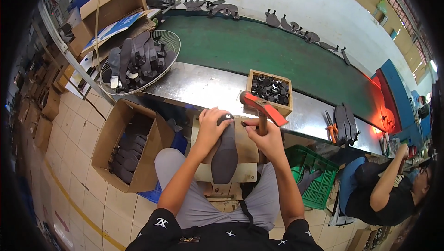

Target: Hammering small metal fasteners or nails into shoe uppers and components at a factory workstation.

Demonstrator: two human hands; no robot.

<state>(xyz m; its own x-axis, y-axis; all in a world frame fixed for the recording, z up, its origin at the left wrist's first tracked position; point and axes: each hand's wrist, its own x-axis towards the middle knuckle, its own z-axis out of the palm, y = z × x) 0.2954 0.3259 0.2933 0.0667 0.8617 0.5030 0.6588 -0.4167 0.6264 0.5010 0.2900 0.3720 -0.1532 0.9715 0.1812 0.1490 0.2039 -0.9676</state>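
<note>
A dark grey shoe sole (225,156) lies lengthwise on a light board (248,171) over my lap. My left hand (212,126) is closed on its far end, with the thumb and fingers by a small pale spot there. In my right hand (268,141) is a hammer (262,122), its red head pointing up and away. The thumb and forefinger of that same hand also pinch a small black piece (243,123), just right of the sole's far end. Beyond the hammer stands a wooden box (291,94) full of small black pieces.
A green conveyor belt (217,40) carries soles along its far edge. On the metal ledge sit a wire basket (174,43) of soles, orange-handled pliers (332,130) and more soles. A cardboard box (157,151) stands left, a green crate (319,191) right. Another person (379,191) sits at far right.
</note>
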